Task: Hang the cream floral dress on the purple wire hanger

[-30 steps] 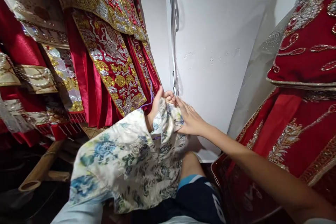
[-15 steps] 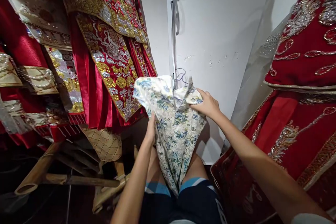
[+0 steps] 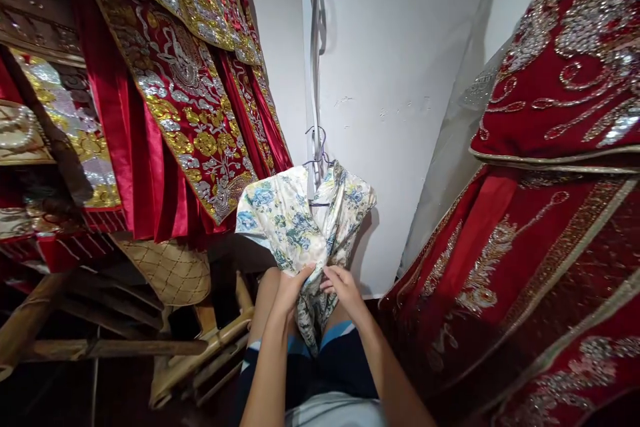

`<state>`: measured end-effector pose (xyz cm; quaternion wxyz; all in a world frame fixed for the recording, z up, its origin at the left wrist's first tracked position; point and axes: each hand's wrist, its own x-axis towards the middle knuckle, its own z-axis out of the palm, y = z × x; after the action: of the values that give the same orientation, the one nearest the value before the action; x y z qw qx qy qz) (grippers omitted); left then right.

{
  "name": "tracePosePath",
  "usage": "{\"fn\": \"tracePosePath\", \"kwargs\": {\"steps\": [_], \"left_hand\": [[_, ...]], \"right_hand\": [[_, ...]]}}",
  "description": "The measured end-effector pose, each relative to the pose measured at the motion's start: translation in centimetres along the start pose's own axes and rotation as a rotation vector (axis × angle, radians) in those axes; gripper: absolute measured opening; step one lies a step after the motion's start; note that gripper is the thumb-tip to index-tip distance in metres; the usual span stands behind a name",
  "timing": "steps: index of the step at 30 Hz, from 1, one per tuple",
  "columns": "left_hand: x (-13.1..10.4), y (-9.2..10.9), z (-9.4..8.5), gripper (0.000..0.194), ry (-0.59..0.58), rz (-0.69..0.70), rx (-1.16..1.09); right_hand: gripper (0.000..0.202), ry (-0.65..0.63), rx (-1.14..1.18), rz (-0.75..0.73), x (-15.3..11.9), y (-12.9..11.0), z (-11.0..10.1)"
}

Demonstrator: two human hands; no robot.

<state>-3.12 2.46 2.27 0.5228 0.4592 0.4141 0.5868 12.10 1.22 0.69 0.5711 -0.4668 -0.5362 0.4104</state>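
Observation:
A floral shirt [image 3: 295, 220], cream with blue and green flowers, hangs in front of me on a thin dark hanger [image 3: 323, 147]. Its lower part drapes down between my knees. My left hand [image 3: 296, 287] pinches the front of the shirt between thumb and fingers, near the middle. Close beside it, my right hand [image 3: 343, 287] has its thumb and fingertips closed on the front edge of the same shirt. Whether a button lies between the fingers is too small to see.
Red costumes with gold and silver embroidery [image 3: 185, 100] hang at left, above a bamboo frame [image 3: 120, 348]. A beaded red garment [image 3: 545, 113] hangs at right, near clear plastic sheeting [image 3: 440, 153]. A narrow metal rail [image 3: 315, 33] runs up the white wall [image 3: 400, 33].
Both hands have come down from the shirt's upper part and together at its front. The shirt now hangs lower with its shoulders spread and hanger hook visible. My view has shifted right.

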Motion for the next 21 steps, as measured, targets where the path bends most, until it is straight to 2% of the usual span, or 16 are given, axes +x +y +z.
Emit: {"fn": "tracePosePath", "kwargs": {"steps": [2, 6, 9, 14, 21], "left_hand": [[-0.1, 0.4, 0.1, 0.068, -0.012, 0.006, 0.007], [-0.9, 1.6, 0.0, 0.068, -0.057, -0.023, 0.02], [-1.6, 2.2, 0.4, 0.066, -0.103, -0.046, 0.057], [-2.1, 2.3, 1.1, 0.068, -0.143, 0.001, 0.069], [-2.2, 2.7, 0.5, 0.071, -0.11, -0.023, 0.062]], "right_hand": [[0.049, 0.038, 0.038, -0.014, 0.0, 0.0, 0.6], [0.038, 0.135, 0.066, -0.091, 1.0, -2.5, 0.0], [0.039, 0.186, 0.028, -0.171, 1.0, -3.8, 0.1], [0.033, 0.341, 0.009, -0.232, 0.5, -4.3, 1.0], [0.019, 0.453, 0.015, -0.35, -0.1, -4.8, 0.5]]}}
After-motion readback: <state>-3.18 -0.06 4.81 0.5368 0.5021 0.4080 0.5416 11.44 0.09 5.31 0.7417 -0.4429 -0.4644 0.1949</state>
